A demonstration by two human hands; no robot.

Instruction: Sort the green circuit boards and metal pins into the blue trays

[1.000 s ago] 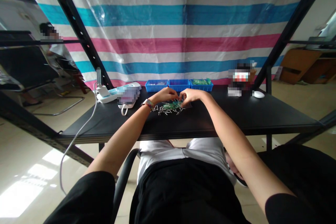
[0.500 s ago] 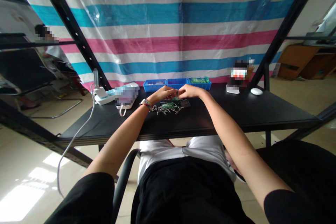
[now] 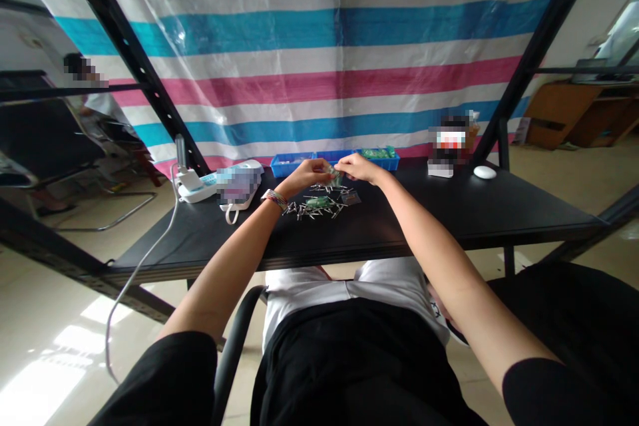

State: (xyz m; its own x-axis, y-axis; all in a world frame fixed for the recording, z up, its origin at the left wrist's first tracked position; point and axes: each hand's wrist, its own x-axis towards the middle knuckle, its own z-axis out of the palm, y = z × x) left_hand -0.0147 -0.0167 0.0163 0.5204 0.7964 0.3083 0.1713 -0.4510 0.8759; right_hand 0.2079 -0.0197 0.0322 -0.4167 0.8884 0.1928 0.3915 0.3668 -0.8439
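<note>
Plastic (image 3: pixel 336 179), clear and greenish, now shows between your two hands, raised above the far side of the scattered metal pins (image 3: pixel 303 209); half a second ago green showed lower, beneath your arched fingers. Your left hand (image 3: pixel 310 175) curls its fingers and thumb onto the near-left part of it, and your right hand (image 3: pixel 358 168) pinches its right edge, fingertips together. Your forearms slant inward, knuckles up, in front of the blue tray (image 3: pixel 291 166). Another green packet (image 3: pixel 319 202) lies among the pins.
</note>
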